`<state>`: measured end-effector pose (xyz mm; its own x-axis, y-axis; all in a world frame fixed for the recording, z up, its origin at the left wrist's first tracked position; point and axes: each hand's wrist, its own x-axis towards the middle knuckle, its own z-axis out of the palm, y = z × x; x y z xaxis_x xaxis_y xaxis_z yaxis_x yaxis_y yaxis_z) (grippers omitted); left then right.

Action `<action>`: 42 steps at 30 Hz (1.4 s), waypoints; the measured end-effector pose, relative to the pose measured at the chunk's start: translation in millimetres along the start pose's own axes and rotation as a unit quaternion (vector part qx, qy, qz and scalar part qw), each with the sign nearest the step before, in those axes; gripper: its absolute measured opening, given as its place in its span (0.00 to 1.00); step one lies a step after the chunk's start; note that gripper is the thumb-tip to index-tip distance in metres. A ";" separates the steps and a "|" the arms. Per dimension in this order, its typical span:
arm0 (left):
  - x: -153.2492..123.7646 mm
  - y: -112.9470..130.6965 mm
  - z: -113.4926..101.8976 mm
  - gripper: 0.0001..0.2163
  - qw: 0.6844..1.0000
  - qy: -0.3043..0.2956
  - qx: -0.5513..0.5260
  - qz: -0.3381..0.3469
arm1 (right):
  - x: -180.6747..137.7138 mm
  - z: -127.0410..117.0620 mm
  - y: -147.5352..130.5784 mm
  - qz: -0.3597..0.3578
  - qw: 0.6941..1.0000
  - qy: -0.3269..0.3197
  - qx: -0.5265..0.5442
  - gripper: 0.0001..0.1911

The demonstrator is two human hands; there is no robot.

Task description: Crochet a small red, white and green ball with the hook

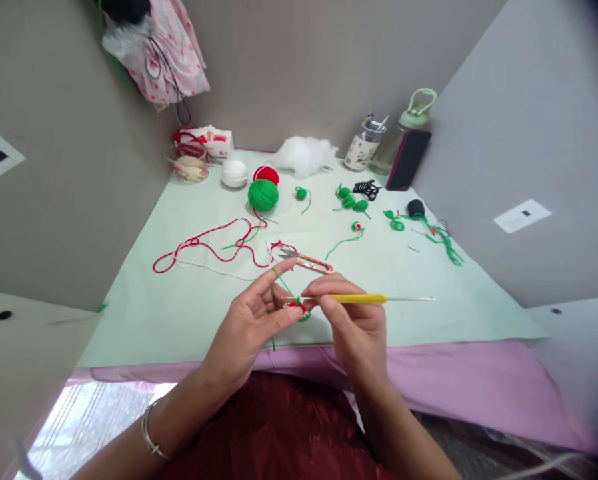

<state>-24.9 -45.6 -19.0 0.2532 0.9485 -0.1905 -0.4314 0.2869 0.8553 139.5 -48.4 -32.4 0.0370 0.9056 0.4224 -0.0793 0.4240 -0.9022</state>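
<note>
Between the thumb and fingers of my left hand (259,313) is a small crochet piece (303,313) in green, red and white yarn. A green strand runs over the raised left index finger, and its end hangs below the hand. My right hand (356,320) grips a crochet hook (361,299) by its yellow handle. The hook's thin metal tip points left and meets the top edge of the piece; whether it passes through a stitch is too small to tell. Just beyond the fingers lie orange-handled thread snips (311,262).
Behind are a green yarn ball (263,195), a red yarn ball (267,175), a white yarn ball (235,173) and stuffing (305,155). Loose red yarn (199,243) loops at left. Small green crochet pieces (349,201), a phone (409,160), a bottle (389,150) and a pen cup (363,148) stand right.
</note>
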 end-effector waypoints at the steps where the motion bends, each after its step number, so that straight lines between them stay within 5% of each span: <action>1: 0.1 0.2 -0.1 0.31 1.000 0.000 0.009 0.005 | -0.6 0.6 -1.3 -0.011 1.000 -0.006 -0.020 0.07; 10: 1.6 -5.0 -0.8 0.22 0.999 0.009 0.019 0.035 | -4.0 8.3 -0.2 -0.082 0.990 0.001 -0.113 0.13; 16: 6.0 -3.1 4.0 0.21 0.995 0.015 -0.092 -0.040 | -11.3 5.8 15.7 -0.247 0.927 -0.005 -0.281 0.25; 19: 8.8 3.2 -0.7 0.20 0.988 -0.005 -0.125 -0.086 | -6.3 2.0 8.9 -0.168 0.968 0.015 -0.186 0.19; 23: 8.4 5.4 -4.2 0.19 0.997 0.022 -0.068 -0.006 | 2.7 3.1 -0.2 -0.036 0.998 0.047 -0.019 0.11; 27: 5.9 -2.3 2.3 0.24 0.997 0.048 -0.032 0.050 | 0.6 12.9 10.0 -0.115 0.983 0.028 -0.139 0.12; 30: 7.9 -3.9 3.8 0.24 0.997 0.026 -0.078 -0.011 | -2.6 15.5 16.1 -0.232 0.942 0.042 -0.238 0.16; 33: 10.6 0.6 -1.0 0.20 0.991 0.011 -0.115 -0.067 | -1.0 11.3 11.0 -0.161 0.972 0.067 -0.155 0.13; 37: 8.0 4.2 -4.2 0.20 0.996 0.030 -0.081 -0.008 | 5.0 7.6 3.6 -0.046 0.996 0.071 0.016 0.09; 42: 4.6 0.7 -0.4 0.18 0.999 -0.006 -0.041 0.010 | 8.8 12.7 6.4 -0.042 0.999 0.019 0.011 0.09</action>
<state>-24.4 -41.0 -19.5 0.2536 0.9525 -0.1688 -0.5063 0.2794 0.8158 126.7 -37.7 -33.3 0.0822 0.8667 0.4920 -0.0957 0.4982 -0.8617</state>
